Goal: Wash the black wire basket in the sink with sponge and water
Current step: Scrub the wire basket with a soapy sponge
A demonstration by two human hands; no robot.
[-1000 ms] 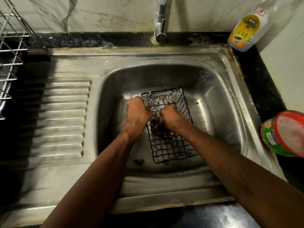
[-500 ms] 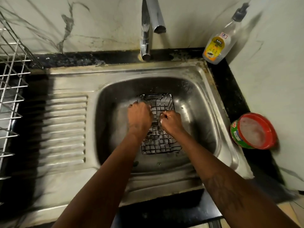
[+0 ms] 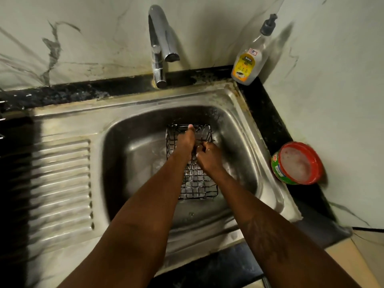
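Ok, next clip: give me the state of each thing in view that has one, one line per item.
Black wire basket: lying in the sink basin, suds on its wires.
Sink: basin wet.
Tap: no water running.
Left hand: reaching over the basket's far rim.
Right hand: closed inside the basket; sponge not visible.
Dish soap bottle: upright, pump on.
Red tub: open, tilted, soapy inside.

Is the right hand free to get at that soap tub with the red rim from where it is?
Probably yes. The right hand is down in the basket, and the soap tub sits uncovered on the counter right of the sink; only the sink rim lies between them.
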